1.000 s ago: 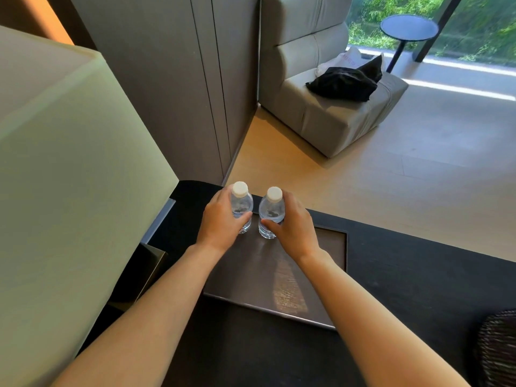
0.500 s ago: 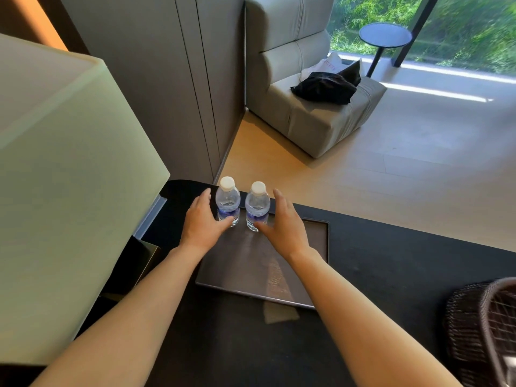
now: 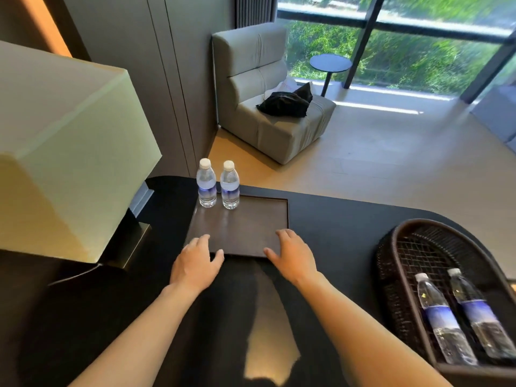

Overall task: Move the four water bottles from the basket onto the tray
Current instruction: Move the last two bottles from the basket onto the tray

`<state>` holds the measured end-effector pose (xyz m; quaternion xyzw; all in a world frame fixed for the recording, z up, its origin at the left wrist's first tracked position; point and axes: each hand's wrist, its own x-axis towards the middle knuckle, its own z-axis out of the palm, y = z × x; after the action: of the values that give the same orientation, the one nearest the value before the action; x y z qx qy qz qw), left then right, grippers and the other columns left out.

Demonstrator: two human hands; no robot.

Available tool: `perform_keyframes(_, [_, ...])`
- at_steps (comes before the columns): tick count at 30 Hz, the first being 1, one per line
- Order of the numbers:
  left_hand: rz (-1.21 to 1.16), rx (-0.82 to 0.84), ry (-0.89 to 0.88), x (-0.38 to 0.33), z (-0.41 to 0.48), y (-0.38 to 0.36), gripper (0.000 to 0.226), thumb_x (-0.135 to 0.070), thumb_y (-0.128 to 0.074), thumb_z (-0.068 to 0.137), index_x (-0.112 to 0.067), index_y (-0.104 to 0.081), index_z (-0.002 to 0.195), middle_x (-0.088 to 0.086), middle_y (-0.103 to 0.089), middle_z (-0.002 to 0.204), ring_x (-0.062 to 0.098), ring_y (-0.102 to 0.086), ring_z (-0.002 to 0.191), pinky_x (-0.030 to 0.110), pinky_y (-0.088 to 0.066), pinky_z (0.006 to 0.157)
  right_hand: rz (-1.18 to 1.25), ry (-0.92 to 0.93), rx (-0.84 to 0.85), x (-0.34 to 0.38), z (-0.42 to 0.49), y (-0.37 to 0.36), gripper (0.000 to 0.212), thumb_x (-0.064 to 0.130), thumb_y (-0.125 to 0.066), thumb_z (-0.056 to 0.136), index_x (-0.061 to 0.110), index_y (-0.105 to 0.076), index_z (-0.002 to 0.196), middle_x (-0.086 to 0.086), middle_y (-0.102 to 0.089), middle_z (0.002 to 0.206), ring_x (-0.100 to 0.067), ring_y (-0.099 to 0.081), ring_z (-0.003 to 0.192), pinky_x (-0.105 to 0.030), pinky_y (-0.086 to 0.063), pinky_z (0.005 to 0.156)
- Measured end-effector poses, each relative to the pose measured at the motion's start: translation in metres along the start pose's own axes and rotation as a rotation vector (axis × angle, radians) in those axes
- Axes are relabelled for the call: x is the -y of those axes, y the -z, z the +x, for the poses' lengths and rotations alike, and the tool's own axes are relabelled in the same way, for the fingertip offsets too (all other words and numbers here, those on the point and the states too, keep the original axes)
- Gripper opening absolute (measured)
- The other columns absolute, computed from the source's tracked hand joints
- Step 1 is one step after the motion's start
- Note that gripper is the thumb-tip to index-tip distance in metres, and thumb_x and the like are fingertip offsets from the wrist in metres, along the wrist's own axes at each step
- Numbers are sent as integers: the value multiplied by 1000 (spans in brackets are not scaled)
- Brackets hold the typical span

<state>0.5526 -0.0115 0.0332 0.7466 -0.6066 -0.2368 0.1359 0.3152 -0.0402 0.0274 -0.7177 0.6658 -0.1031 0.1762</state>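
Two clear water bottles with white caps stand upright side by side at the far left corner of the dark brown tray: the left bottle and the right bottle. My left hand and my right hand hover over the tray's near edge, fingers apart and holding nothing. At the right, a dark woven basket holds two more bottles lying down, one beside the other.
A large lamp with a pale square shade stands at the left on the black tabletop. Beyond the table are a grey armchair with dark clothing, a small round side table and a window.
Both hands let go of the two bottles and drew back toward me to the tray's near edge. The view shifted right, bringing the basket with two bottles into sight.
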Motion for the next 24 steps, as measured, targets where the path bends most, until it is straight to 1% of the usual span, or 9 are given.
perform_keyframes(3, [80,31,-50,-12,-54,-15,53,-46,-50,98,-12,-54,139,8,-62,134,27,-59,124,43,-51,98,-79,-34,13,-20,-61,11,51,49,-58,96,15,-56,135,-5,-60,136,-27,-60,121,-45,-53,97])
perform_keyframes(5, [113,59,-79,-23,-88,-27,49,-46,-47,99,-13,-57,133,7,-63,130,27,-58,122,42,-48,100,-140,-56,20,-34,-100,20,47,48,-55,97,16,-58,131,-5,-61,134,-27,-60,119,-43,-52,94])
perform_keyframes(8, [155,75,-160,-44,-133,-43,46,-47,-45,98,-14,-62,126,5,-66,122,26,-61,116,40,-49,96,-184,-106,19,-58,-158,36,46,48,-53,98,18,-58,133,-3,-62,133,-24,-61,118,-41,-50,94])
perform_keyframes(12, [155,91,-263,-80,-184,-64,43,-47,-43,99,-15,-64,119,5,-68,116,25,-64,110,40,-50,92,-203,-190,3,-96,-219,61,47,50,-51,97,17,-59,131,-4,-64,130,-26,-62,117,-43,-50,94])
perform_keyframes(15, [140,115,-326,-109,-209,-79,47,-49,-39,100,-15,-65,119,4,-69,116,25,-65,109,40,-50,91,-190,-245,-24,-126,-251,84,43,50,-51,96,18,-61,123,-3,-66,122,-27,-64,113,-45,-52,91])
perform_keyframes(18, [123,127,-399,-143,-225,-96,48,-50,-37,100,-15,-66,116,4,-69,112,25,-65,106,40,-49,88,-190,-307,-47,-158,-271,105,37,51,-51,93,20,-61,111,-4,-66,111,-28,-65,105,-43,-52,83])
perform_keyframes(21, [103,153,-445,-181,-234,-117,48,-50,-37,100,-14,-65,115,4,-69,111,24,-65,104,39,-49,86,-176,-372,-68,-195,-284,123,37,50,-54,93,19,-62,112,-4,-67,107,-28,-66,100,-42,-52,80])
perform_keyframes(24, [110,178,-485,-223,-235,-142,49,-51,-38,101,-14,-64,119,3,-68,113,23,-65,105,39,-51,89,-136,-418,-76,-238,-287,139,32,48,-54,93,20,-61,106,-2,-65,99,-27,-67,94,-44,-54,80])
